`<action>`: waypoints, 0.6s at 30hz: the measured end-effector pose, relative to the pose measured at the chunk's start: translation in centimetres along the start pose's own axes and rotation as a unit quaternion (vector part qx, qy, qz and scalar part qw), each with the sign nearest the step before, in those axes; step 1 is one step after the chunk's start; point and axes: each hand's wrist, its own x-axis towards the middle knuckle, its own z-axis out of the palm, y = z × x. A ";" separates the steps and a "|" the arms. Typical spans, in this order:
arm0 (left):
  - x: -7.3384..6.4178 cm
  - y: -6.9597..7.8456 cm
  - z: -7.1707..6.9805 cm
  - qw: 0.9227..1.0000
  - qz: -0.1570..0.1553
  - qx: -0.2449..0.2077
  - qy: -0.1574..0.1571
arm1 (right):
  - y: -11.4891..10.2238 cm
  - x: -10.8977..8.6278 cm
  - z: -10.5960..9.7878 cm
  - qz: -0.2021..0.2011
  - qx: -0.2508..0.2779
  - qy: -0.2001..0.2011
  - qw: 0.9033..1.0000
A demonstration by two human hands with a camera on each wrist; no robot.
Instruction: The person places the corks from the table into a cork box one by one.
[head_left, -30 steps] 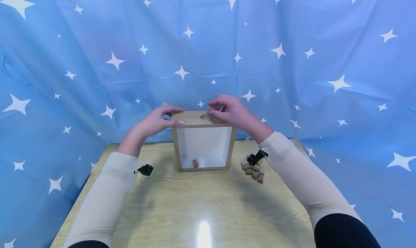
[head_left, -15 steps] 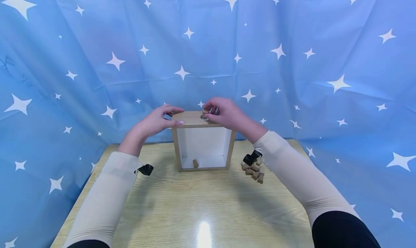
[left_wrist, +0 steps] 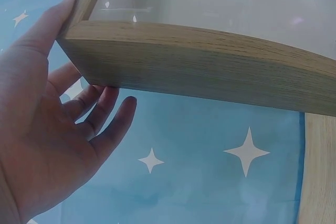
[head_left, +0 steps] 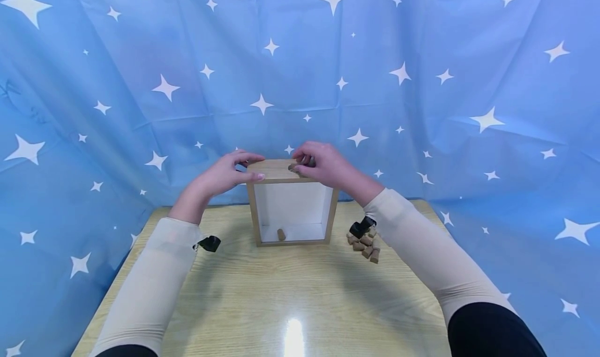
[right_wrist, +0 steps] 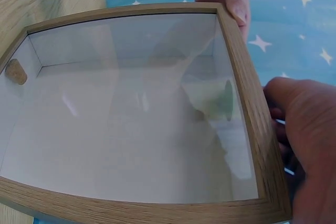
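Perhaps the box (head_left: 275, 166) could tip if the left hand (head_left: 224, 174), gripping its corner, slackens while the right hand (head_left: 326, 163) pinches 1 cork (head_left: 292, 167).

The box (right_wrist: 250, 98) is framed in what looks like wood, marked by fine, dark grain lines and finished matt. Its front is covered by a clear, smooth pane (right_wrist: 142, 129), glass or plastic, in which glossy reflections are caught. Behind it, a smooth, white lining (head_left: 295, 203) is seen. The corks (head_left: 366, 247) are dull and matt. The surface (head_left: 234, 294) is streaked with pale wood grain, and a bright glare is thrown back by its gloss. The backdrop (head_left: 300, 50) is made of creased, thin-looking cloth. Matt, slightly wrinkled cloth is seen in the sleeves (head_left: 145, 284).
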 end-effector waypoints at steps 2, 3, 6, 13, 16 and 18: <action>0.0 0.0 0.0 1.000 0.000 -0.001 0.001 | 0.0 0.0 0.0 -0.002 0.000 0.001 1.000; 0.0 0.0 0.0 1.000 0.000 -0.002 0.001 | 0.0 -0.1 0.0 -0.003 0.002 0.003 1.000; 0.1 -0.1 0.0 1.000 0.001 -0.002 0.000 | 0.1 -0.4 -0.2 -0.003 0.010 0.011 1.000; 0.1 -0.1 -0.1 1.000 0.005 -0.003 -0.002 | 0.4 -2.3 -0.9 -0.003 0.040 0.058 0.998; 0.1 -0.1 -0.1 1.000 0.001 -0.002 -0.003 | 0.6 -3.8 -1.4 0.001 0.039 0.080 0.996; 0.1 -0.1 0.0 1.000 -0.001 -0.004 -0.003 | 0.8 -5.0 -1.8 0.002 0.033 0.100 0.994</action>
